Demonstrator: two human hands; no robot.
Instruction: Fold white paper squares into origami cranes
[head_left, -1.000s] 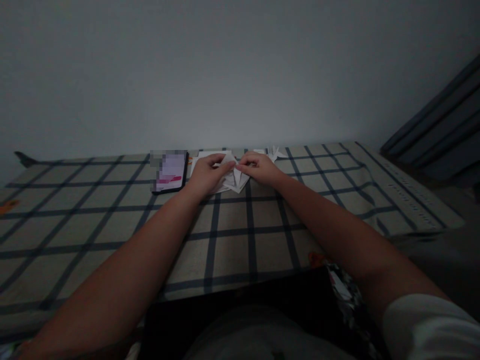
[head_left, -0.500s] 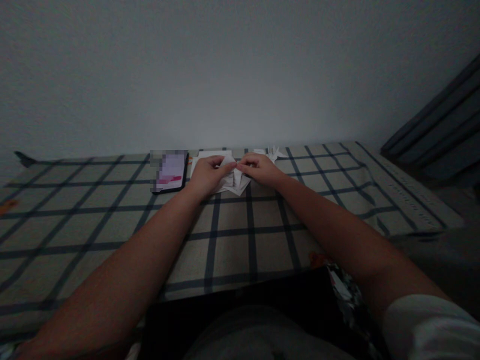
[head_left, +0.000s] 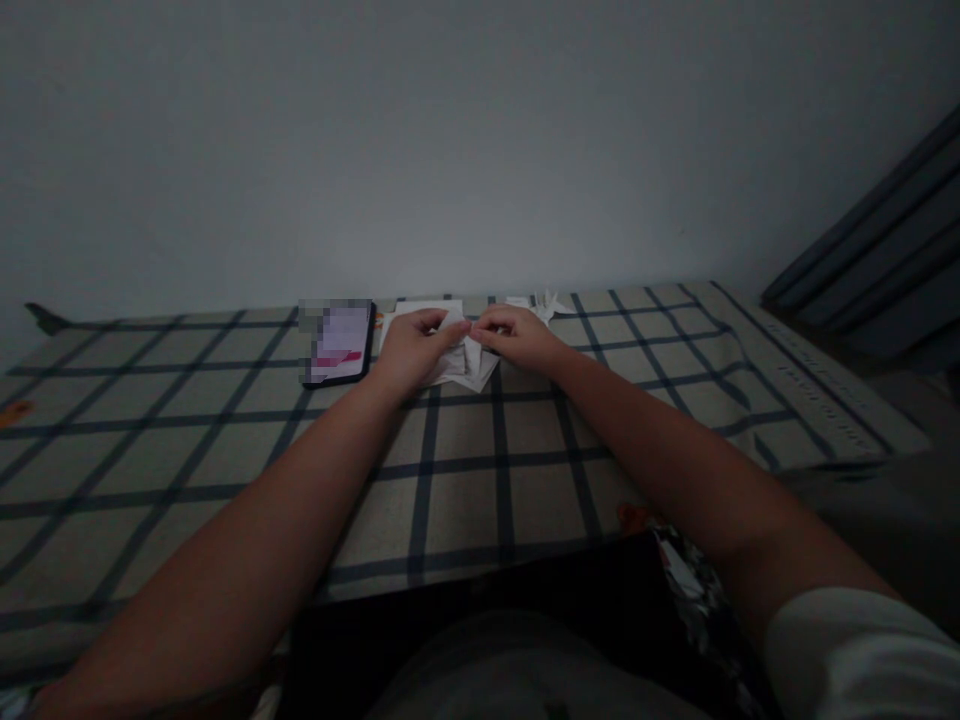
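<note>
A partly folded piece of white paper (head_left: pixel 469 366) lies on the checked cloth (head_left: pixel 465 470) far ahead of me. My left hand (head_left: pixel 412 350) pinches its left side with curled fingers. My right hand (head_left: pixel 517 337) pinches the top of the fold from the right, fingertips almost meeting those of the left hand. A flat white sheet (head_left: pixel 415 312) lies under and behind my left hand.
A phone (head_left: pixel 337 342) with a lit screen lies just left of my left hand. A small folded white paper figure (head_left: pixel 546 303) sits behind my right hand near the wall. Dark striped fabric (head_left: pixel 877 280) rises at the right.
The hands have drawn slightly closer over the fold, and the paper has shifted a little under the fingers. Everything else stays put.
</note>
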